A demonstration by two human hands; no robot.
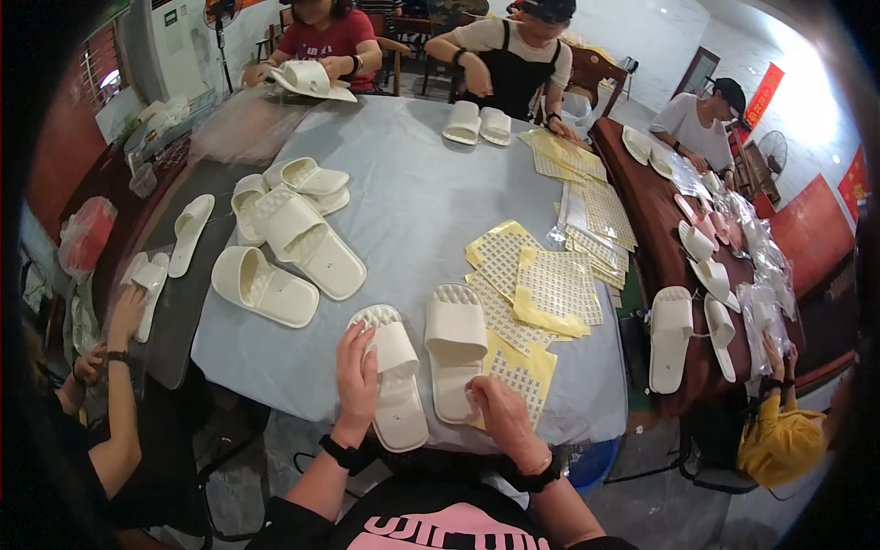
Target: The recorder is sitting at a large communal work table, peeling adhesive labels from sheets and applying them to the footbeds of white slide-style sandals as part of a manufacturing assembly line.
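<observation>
Two cream slide slippers lie side by side at the table's near edge, toes pointing away from me. My left hand (356,376) grips the outer side of the left slipper (401,417), fingers along its strap. Over the heel part of the right slipper (456,344), my right hand (504,408) has thumb and forefinger pinched together; whatever is between them is too small to make out. Beside that slipper, yellow-edged sticker sheets (557,289) with rows of small dark marks overlap one another. A loose group of cream slippers (312,243) lies to the left, some stacked.
Across the blue-grey covered table (394,183), a person in red holds a slipper (312,81), and another stands near a slipper pair (478,124). More sheets (596,211) lie far right. Side tables hold slippers and clear bags (747,243), with people working there. A blue bin (594,463) stands below.
</observation>
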